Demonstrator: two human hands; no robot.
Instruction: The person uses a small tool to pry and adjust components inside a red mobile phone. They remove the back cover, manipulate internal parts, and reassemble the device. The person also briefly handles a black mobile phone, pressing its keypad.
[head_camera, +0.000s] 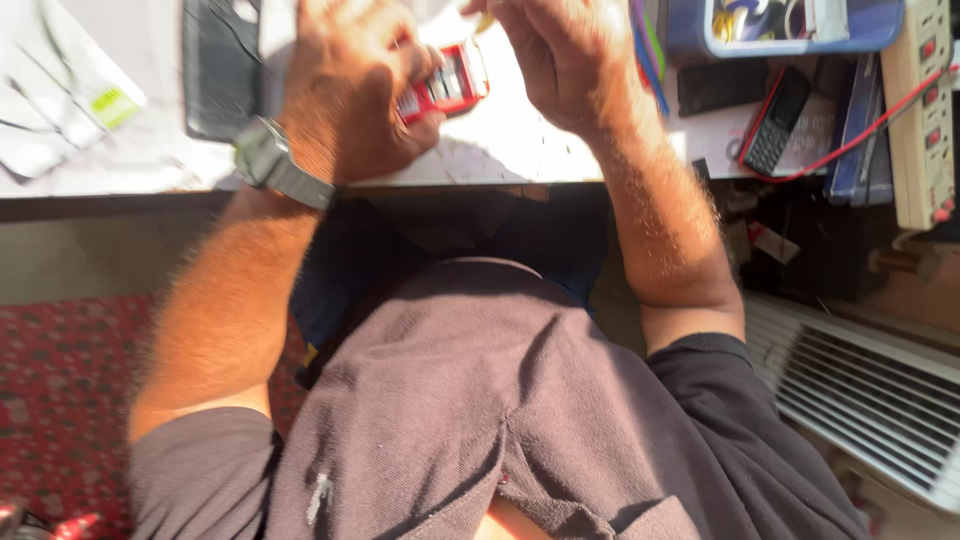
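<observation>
- We see hard sunlight across the upper frame; the white worktop (520, 150) is blown out, its surface detail lost.
- Warm light rakes both forearms and the shirt, leaving crisp dark folds.
- Under the worktop edge, at centre, we find deep shadow with little detail.
- The left hand (350, 90) and right hand (560, 60) are softly blurred, as is the red phone (445, 85) between them.
- The white grille (860, 400) at lower right glares; the lower-left corner is dim and soft.
</observation>
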